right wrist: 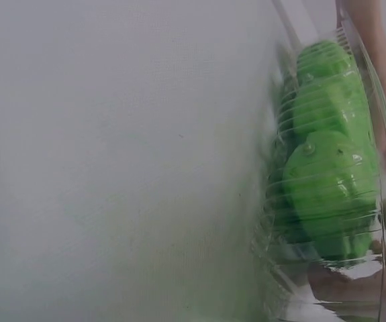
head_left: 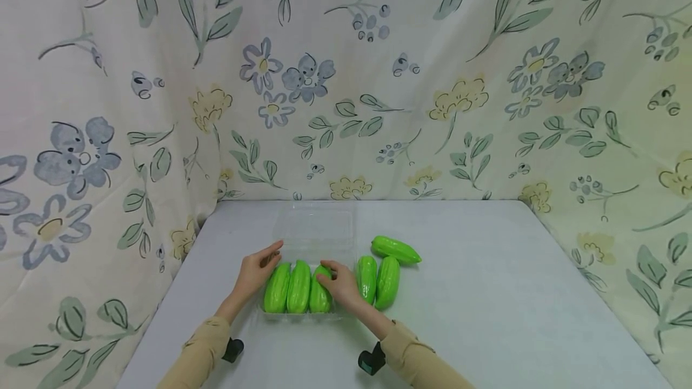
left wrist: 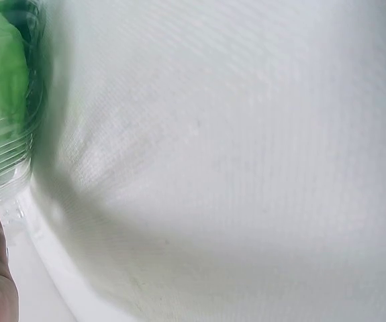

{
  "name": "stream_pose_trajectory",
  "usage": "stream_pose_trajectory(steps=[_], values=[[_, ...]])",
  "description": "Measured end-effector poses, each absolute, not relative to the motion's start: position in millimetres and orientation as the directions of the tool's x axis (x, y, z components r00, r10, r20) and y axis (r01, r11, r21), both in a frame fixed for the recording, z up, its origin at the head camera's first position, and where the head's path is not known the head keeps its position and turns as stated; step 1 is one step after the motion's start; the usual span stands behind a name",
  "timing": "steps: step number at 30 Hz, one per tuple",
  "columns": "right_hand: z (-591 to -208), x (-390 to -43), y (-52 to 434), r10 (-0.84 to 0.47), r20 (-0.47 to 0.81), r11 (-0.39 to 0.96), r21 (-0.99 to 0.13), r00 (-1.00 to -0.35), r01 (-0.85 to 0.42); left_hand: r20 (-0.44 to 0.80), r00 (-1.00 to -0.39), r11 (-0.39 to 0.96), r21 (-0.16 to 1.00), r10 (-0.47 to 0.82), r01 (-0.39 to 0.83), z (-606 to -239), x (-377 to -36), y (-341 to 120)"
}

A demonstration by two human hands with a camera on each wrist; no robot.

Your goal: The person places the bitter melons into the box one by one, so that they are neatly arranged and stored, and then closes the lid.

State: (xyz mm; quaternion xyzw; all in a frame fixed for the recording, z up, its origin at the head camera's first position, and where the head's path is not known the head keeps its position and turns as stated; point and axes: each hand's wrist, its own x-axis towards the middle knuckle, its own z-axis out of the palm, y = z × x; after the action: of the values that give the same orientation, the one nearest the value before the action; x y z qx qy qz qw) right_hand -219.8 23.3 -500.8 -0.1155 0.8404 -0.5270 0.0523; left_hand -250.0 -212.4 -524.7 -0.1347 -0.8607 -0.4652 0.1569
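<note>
Three glossy green bitter melons lie side by side in a clear plastic clamshell box, its lid folded back behind them. At the box's left rim, my left hand has its fingers extended near the left bitter melon; in the left wrist view its fingertips touch the box edge. My right hand holds the right bitter melon, thumb on its near left side and fingers over its far end. Between the hands is the middle bitter melon. Through the ribbed box wall, the right wrist view shows the near bitter melon ends.
Right of the box, two more bitter melons stand lengthwise, one partly behind my right wrist and another beside it. A third lies crosswise behind them. The white table ends at a floral curtain.
</note>
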Motion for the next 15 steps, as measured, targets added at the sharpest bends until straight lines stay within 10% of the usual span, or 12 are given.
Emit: stream_pose_trajectory(steps=[15], values=[[-493.7, -215.1, 24.8, -0.227, 0.031, 0.410, -0.903, -0.973, -0.125, 0.422, -0.901, 0.523, 0.748, 0.099, 0.408, -524.4, -249.2, -213.2]])
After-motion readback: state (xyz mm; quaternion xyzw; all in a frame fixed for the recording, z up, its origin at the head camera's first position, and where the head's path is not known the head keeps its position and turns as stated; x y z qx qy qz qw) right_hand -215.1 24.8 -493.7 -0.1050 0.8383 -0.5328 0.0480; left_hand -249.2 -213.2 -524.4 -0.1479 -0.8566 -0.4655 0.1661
